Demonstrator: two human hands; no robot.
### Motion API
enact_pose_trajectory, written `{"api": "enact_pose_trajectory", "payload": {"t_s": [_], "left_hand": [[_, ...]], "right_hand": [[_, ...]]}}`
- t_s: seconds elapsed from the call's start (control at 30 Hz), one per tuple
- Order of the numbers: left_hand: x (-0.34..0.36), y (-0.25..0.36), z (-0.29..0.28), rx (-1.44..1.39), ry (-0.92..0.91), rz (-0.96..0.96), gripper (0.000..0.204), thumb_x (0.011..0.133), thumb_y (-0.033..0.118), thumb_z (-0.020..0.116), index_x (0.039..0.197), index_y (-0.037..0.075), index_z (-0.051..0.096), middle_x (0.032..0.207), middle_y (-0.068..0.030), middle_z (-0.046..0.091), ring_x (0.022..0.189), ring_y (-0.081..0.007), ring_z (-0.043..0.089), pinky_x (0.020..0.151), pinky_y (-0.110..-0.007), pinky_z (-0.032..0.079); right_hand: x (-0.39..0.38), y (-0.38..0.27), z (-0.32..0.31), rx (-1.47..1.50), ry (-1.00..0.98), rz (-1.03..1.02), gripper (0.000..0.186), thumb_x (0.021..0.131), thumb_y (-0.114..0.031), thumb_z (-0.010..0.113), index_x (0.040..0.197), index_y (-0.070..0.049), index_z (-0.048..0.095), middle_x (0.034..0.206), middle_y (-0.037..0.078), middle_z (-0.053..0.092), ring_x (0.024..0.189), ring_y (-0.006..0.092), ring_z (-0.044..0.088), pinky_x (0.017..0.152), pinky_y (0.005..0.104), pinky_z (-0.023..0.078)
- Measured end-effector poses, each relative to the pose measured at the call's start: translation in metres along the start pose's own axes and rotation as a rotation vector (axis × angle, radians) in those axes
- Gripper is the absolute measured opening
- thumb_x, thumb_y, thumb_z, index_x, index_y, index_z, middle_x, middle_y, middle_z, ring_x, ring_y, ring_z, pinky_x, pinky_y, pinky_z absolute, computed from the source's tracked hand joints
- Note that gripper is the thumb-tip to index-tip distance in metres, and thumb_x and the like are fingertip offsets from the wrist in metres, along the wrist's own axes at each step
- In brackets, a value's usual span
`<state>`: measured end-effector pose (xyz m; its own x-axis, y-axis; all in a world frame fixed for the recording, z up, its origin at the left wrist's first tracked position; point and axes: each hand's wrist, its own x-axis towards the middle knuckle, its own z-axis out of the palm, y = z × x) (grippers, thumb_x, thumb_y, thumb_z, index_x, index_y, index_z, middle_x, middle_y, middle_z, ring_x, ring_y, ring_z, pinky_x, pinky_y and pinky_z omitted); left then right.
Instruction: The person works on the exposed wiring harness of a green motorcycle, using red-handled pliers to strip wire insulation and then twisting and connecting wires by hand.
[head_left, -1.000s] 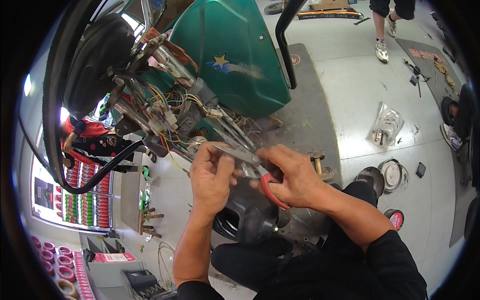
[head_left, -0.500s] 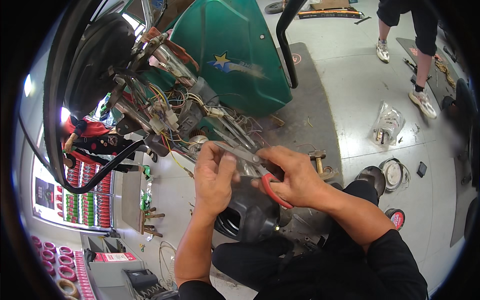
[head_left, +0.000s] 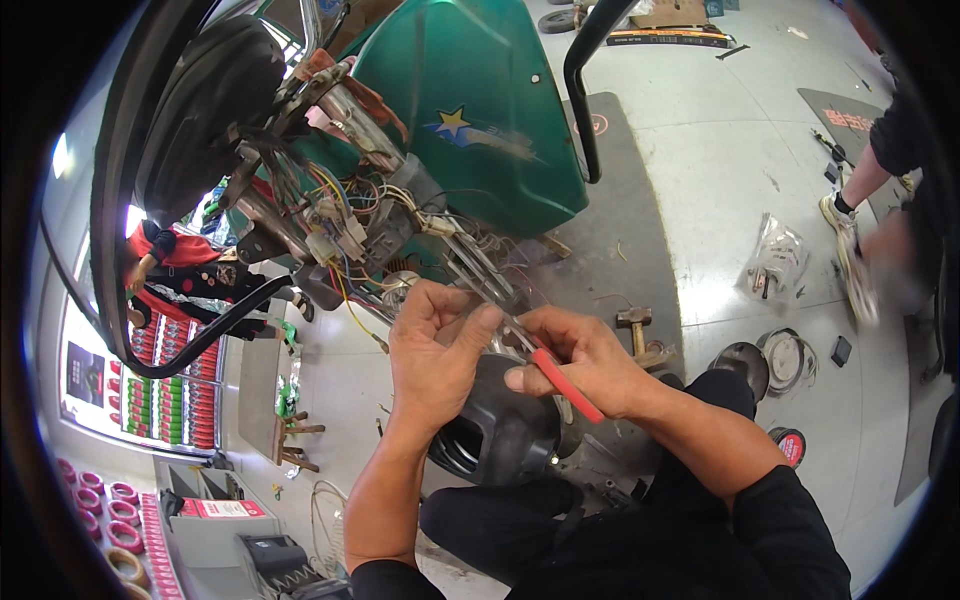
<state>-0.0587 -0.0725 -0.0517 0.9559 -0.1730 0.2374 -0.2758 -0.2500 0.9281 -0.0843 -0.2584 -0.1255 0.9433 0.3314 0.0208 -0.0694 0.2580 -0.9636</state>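
Scissors with red handles (head_left: 568, 386) are in my right hand (head_left: 592, 362), its fingers curled round them near the pivot. Their handles show edge-on, pointing down to the right. My left hand (head_left: 432, 345) is closed in a pinch close to the blade end; what lies between its fingertips I cannot make out. Just beyond both hands is the stripped front of a vehicle, with a tangle of coloured wires (head_left: 345, 222) and white connectors. A yellow wire (head_left: 362, 322) hangs to the left of my left hand. Below the hands sits a black plastic housing (head_left: 508, 412).
A green body panel (head_left: 465, 110) stands behind the wiring, beside a black bent tube (head_left: 574, 95). On the floor at right lie a hammer (head_left: 634, 320), a clear plastic bag (head_left: 775, 258) and round metal parts (head_left: 788, 362). Another person's leg (head_left: 858, 185) is at far right.
The scissors have turned in my right hand, so the handle loop now shows edge-on. My left hand stays pinched beside them. The other person has stepped to the right, and the view shifts slightly.
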Motion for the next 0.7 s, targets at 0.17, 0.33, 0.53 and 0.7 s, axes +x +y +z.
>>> {"api": "enact_pose_trajectory", "payload": {"t_s": [0.17,0.33,0.53,0.7], "left_hand": [[-0.004,-0.006,-0.011,0.031,0.075,-0.072,0.028,0.095,0.014,0.085,0.1,0.002,0.06,0.086,-0.001,0.068,0.08,-0.0049,0.059,0.072,-0.022,0.048],[-0.01,0.001,-0.024,0.029,0.055,-0.091,0.026,0.097,0.014,0.08,0.109,0.002,0.061,0.084,0.0019,0.064,0.075,-0.004,0.055,0.07,-0.022,0.045],[-0.008,-0.005,-0.027,-0.093,0.028,-0.082,0.018,0.102,0.012,0.065,0.116,0.001,0.061,0.096,0.0,0.063,0.081,-0.0038,0.053,0.073,-0.022,0.042],[-0.008,-0.005,-0.029,-0.06,0.009,-0.1,0.017,0.103,0.014,0.064,0.115,0.002,0.06,0.095,0.0011,0.062,0.08,-0.0033,0.052,0.072,-0.022,0.042]], "right_hand": [[0.003,-0.016,-0.002,0.135,0.136,0.116,0.053,0.083,-0.031,0.09,0.121,-0.001,0.068,0.082,-0.001,0.063,0.073,0.01,0.058,0.067,0.0281,0.048],[0.014,-0.022,-0.036,0.268,0.236,-0.012,0.045,0.09,-0.021,0.084,0.126,-0.003,0.062,0.09,0.001,0.058,0.068,0.0095,0.058,0.058,0.0256,0.046],[0.008,-0.02,-0.021,0.215,0.136,-0.051,0.046,0.093,-0.017,0.081,0.13,-0.001,0.06,0.093,0.003,0.06,0.079,0.0126,0.064,0.068,0.0266,0.051],[0.01,-0.011,-0.019,0.275,0.078,-0.038,0.047,0.09,-0.014,0.085,0.129,-0.002,0.062,0.093,0.0,0.064,0.082,0.0094,0.061,0.072,0.0264,0.05]]}}
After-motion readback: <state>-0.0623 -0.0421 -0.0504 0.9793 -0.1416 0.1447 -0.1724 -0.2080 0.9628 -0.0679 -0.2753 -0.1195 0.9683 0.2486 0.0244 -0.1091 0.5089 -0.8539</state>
